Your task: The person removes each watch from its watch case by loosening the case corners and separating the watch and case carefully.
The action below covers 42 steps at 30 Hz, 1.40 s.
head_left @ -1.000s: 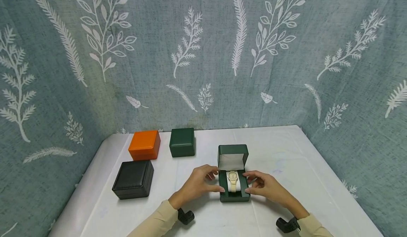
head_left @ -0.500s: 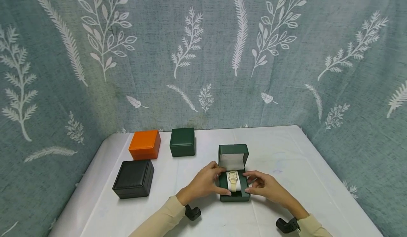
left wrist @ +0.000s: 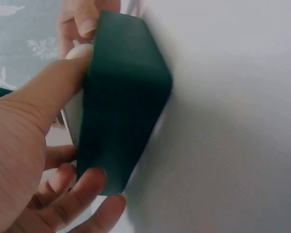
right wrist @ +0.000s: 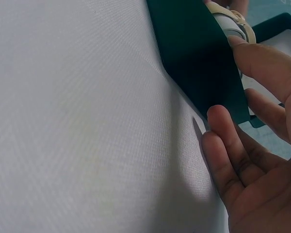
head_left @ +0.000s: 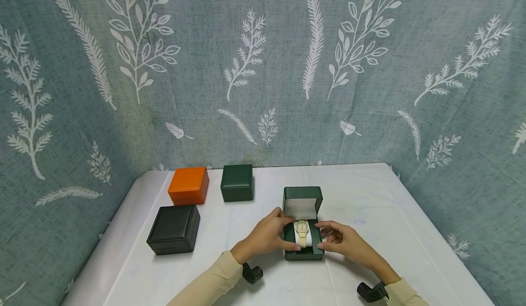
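Observation:
A dark green watch box [head_left: 304, 256] stands with its lid raised, white lining showing. Inside it, a pale yellow watch [head_left: 302, 233] is wrapped round a white cushion [head_left: 309, 239]. My left hand [head_left: 265, 235] reaches over the left wall, thumb and index finger at the near and far ends of the cushion. In the left wrist view, its other fingers lie along the green outer wall. My right hand [head_left: 345, 244] grips the box's right wall, thumb over the rim near the front and index finger farther back. The right wrist view shows two other fingers outside the wall.
At the left of the white-covered table [head_left: 246, 292] are three shut boxes: orange [head_left: 189, 185], black [head_left: 172, 228] and green [head_left: 237, 182]. A grey-blue leaf-patterned cloth [head_left: 279, 68] rises behind and on both sides.
My left hand has moved right, from the box's left wall inward over it to the cushion. The right hand stays on the box. The head view has shifted slightly.

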Tool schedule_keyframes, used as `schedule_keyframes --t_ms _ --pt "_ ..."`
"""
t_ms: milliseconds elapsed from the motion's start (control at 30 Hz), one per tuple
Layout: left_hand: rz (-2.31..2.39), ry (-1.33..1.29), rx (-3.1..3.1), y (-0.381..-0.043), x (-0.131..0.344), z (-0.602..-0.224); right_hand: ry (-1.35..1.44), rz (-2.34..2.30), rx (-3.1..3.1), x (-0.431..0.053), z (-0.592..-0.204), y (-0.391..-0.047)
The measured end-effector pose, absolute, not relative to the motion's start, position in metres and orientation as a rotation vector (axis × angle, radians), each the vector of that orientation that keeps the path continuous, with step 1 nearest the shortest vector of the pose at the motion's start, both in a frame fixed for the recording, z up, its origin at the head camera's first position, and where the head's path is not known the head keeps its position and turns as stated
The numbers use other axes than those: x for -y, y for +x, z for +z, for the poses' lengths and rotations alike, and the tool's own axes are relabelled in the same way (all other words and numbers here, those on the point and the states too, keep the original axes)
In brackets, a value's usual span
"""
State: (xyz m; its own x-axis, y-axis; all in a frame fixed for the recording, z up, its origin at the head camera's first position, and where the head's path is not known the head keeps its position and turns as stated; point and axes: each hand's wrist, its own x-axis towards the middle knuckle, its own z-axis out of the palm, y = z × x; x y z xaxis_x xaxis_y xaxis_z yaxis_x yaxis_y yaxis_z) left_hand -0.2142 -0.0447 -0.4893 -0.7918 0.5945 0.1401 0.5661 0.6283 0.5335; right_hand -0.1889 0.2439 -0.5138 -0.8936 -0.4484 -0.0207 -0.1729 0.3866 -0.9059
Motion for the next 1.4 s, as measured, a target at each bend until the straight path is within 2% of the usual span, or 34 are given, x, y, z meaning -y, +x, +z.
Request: schedule_keyframes --t_ms 867,1400 --pt "0.989 0.814 -2.698 -0.2157 0.0378 -0.487 -0.526 -1.518 -2.382 -0.242 -0.5124 -0.1852" --pt "1.006 0.869 -2.748 -0.2174 0.0378 -0.4886 -0.538 -1.547 -2.368 -0.2416 -0.5144 -0.184"
